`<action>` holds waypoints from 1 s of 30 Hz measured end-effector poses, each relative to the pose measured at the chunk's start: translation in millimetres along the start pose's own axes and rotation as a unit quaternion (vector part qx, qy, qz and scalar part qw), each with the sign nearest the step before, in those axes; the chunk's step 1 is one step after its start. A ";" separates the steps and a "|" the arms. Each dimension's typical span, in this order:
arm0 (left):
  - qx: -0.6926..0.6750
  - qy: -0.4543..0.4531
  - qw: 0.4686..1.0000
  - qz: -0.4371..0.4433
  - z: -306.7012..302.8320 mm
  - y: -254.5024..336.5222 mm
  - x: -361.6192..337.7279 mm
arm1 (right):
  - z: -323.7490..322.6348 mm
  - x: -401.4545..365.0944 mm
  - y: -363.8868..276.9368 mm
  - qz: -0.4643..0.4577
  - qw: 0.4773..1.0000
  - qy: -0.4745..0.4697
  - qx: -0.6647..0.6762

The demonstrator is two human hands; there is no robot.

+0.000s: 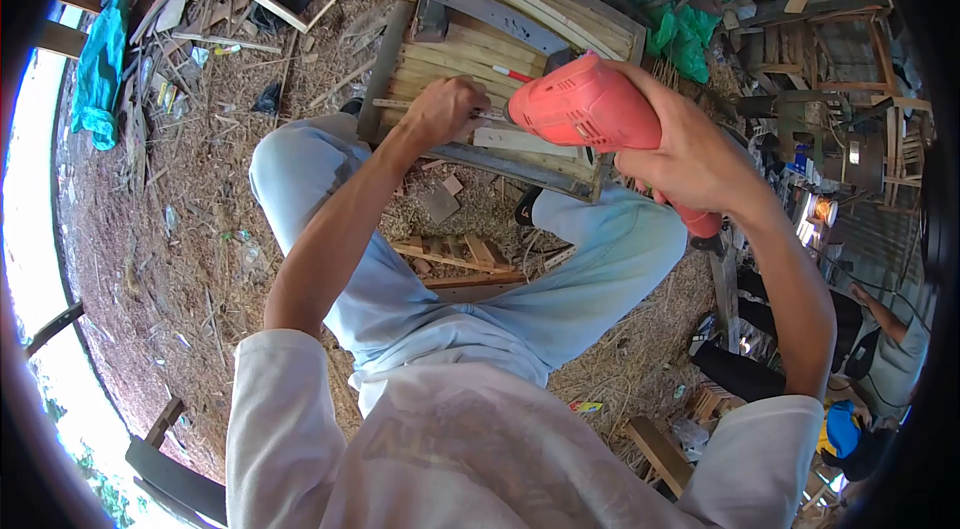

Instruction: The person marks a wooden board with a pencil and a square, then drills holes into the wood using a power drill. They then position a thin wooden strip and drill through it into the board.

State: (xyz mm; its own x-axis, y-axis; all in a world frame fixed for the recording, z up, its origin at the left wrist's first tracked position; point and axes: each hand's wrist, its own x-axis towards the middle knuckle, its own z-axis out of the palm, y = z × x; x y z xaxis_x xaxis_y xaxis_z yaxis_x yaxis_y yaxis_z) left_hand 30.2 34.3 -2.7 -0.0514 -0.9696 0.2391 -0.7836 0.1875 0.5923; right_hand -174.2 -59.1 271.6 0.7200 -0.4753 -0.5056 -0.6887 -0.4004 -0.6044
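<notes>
My right hand (680, 154) is wrapped round the handle of a red power drill (590, 109), which points left over the wooden work table. In front of the drill's nose, my left hand (447, 114) is closed with the fingertips together on a thin wooden strip (392, 105), whose end shows left of the knuckles. A pale flat piece (530, 140) lies below the drill. Between the hands and the far side, a red-and-white marker (512, 75) rests on the slatted table top (450, 54). The fingers hide most of the strip.
A long curved board (480, 7) and a dark block (431, 21) lie on the table's far part. Wood scraps (455, 257) and shavings cover the ground by my legs. Another person (885, 339) sits at the right. Green plastic sheeting (685, 39) hangs beyond the table.
</notes>
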 end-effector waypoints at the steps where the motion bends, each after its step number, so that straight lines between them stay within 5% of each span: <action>1: 0.000 -0.001 1.000 -0.001 0.4 -0.1 -0.3 | -0.8 -0.5 -3.8 0.018 1.000 -0.001 0.005; 14: -0.001 -0.011 1.000 0.022 1.7 -1.3 0.1 | -0.6 7.9 3.3 -0.006 0.999 0.022 -0.031; 22: 0.003 -0.014 1.000 0.021 4.1 -1.8 -1.9 | -4.4 12.3 -16.9 0.085 0.995 -0.037 -0.039; 30: -0.003 -0.004 1.000 0.015 6.6 -2.7 -0.1 | 0.9 15.5 -11.9 0.041 0.998 -0.029 -0.042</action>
State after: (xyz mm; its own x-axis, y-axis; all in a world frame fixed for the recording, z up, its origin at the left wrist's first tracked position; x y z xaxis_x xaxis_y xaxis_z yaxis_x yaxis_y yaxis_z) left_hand 28.3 32.8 -9.4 -0.0806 -0.9646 0.2509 -0.7782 0.2182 0.5888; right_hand -154.7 -61.0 270.5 0.6634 -0.4632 -0.5876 -0.7481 -0.4282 -0.5070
